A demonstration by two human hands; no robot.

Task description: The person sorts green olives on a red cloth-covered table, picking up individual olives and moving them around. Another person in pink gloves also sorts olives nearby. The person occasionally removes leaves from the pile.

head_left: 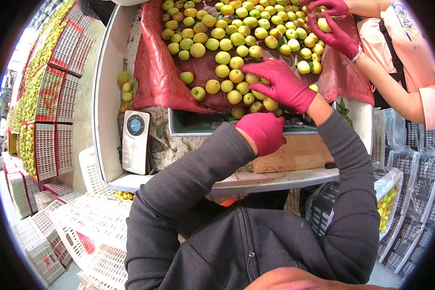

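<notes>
Fruit on red netting

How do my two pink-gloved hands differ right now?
The right hand is spread flat, fingers extended over the yellow-green round fruits on the red mesh net; the left hand is curled into a fist. The right hand reaches farther onto the pile; the left hand sits back near the table's edge, touching no fruit. Both wear pink gloves and grey sleeves.

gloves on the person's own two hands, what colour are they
Bright pink on both the left hand and right hand, seen in the head view.
</notes>
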